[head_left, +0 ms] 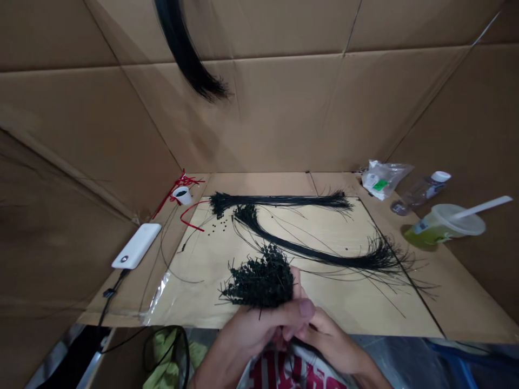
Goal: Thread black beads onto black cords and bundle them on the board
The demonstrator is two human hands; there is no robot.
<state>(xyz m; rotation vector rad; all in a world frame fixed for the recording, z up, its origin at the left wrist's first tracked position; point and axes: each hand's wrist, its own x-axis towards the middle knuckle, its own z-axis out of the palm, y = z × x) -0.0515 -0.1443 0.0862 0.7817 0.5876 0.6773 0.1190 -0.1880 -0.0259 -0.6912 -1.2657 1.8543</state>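
Note:
My left hand [263,327] is wrapped round a bundle of black strands [261,278] near the front edge of the table. The bundle's bushy end, thick with small dark knots or beads, points up and to the left out of my fist. My right hand [332,340] is closed close against it, its fingertips partly hidden behind my left thumb; what they grip does not show. Beyond my hands lie a curved bundle of black strands [308,253] and a straight bundle [279,201] with a knobbly left end.
A white cup [182,195] with dark bits, loose black beads [219,226] and a red cord [188,220] lie left. A white power bank [137,246] has a cable attached. Right stand a drink cup [446,222], a bottle [424,192] and a plastic bag [383,177]. Black strands [186,48] hang above.

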